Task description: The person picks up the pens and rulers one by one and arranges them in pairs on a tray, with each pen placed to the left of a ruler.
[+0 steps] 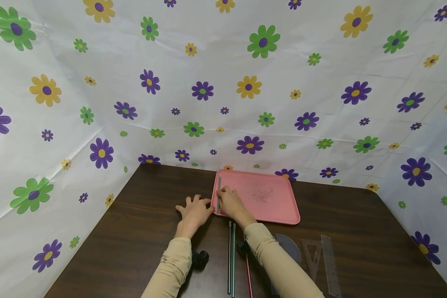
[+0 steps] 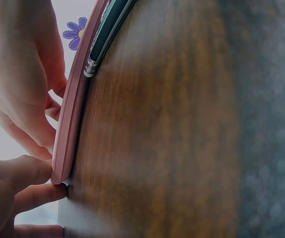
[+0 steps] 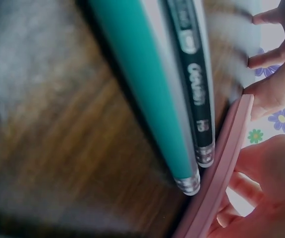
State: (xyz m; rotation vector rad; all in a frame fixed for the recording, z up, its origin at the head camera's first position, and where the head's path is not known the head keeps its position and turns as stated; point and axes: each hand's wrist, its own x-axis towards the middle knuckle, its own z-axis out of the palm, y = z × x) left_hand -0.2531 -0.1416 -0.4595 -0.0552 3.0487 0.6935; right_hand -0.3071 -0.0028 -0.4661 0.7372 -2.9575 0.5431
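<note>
Beige sleeves cross a dark wood-grain worktop before flowered white sheeting. The left hand, fingers spread, touches a pink tray; the right hand pinches a green pencil along its left edge.

A green pencil lines the left edge of the pink tray; off its near edge lie a black pencil, a teal pencil and a red pencil. The tabletop is brown wood-grain, the backdrop white with purple, green and yellow flowers.
</note>
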